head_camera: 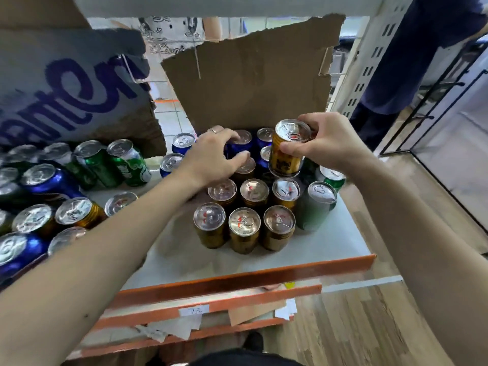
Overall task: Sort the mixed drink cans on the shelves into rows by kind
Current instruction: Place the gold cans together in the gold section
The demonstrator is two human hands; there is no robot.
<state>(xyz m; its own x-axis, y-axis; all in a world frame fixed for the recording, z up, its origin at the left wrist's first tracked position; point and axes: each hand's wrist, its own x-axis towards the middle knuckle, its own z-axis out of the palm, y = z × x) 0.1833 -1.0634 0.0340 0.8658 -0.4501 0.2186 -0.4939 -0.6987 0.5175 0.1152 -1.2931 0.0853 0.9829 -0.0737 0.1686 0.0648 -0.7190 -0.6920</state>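
My right hand [326, 140] grips a gold can [287, 151] by its upper part and holds it tilted, lifted above the shelf. My left hand [211, 154] reaches over the back of the group, fingers curled down around a gold can [244, 167] whose top shows beneath them. Several gold cans [244, 229] stand upright in rows on the white shelf [330, 241]. Blue cans [182, 142] stand behind them. A pale green can [315, 204] stands at the right of the rows.
Mixed green cans [126, 162], blue cans [50, 180] and gold cans [76, 211] crowd the left of the shelf. Torn cardboard [253, 75] rises behind. An orange shelf edge [250, 276] runs in front. A person in dark clothes [412, 62] stands at the right.
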